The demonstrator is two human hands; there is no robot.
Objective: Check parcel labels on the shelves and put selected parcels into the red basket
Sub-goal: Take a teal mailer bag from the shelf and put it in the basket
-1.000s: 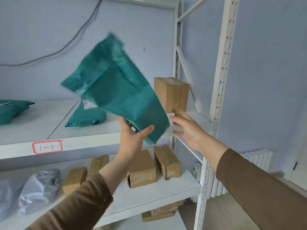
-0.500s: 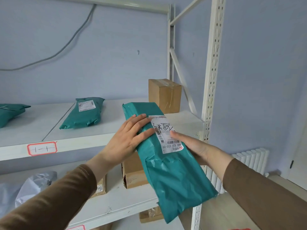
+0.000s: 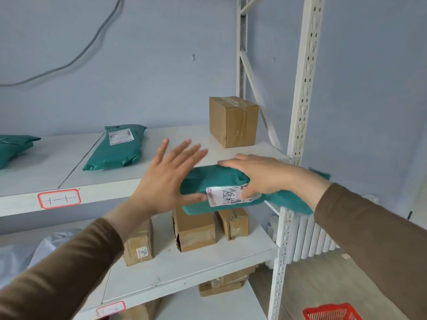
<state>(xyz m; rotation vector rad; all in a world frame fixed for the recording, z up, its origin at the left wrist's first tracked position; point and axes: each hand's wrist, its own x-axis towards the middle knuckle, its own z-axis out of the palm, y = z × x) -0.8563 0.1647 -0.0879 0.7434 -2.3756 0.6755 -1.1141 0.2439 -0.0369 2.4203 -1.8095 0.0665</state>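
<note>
I see my right hand [image 3: 265, 176] holding the green parcel [image 3: 221, 188] in front of the upper shelf [image 3: 97, 183], at that shelf's right front corner; the grip is closed round the parcel, fingers over its top and thumb on the white label [image 3: 227, 196], which faces me. The parcel lies roughly level, its far end running out past the shelf's white upright post [image 3: 302, 93]. My left hand [image 3: 166, 181] is just left of the parcel with fingers spread wide and straight, gripping nothing; I cannot tell whether its palm touches the parcel's end. On the upper shelf behind my hands stand a cardboard box [image 3: 233, 121] at the back right and a second green parcel [image 3: 117, 146] lying flat to the left. The lower shelf [image 3: 184, 269] carries several small brown boxes [image 3: 194, 229]. The red basket [image 3: 332, 311] sits on the floor, below and right of the post.
</note>
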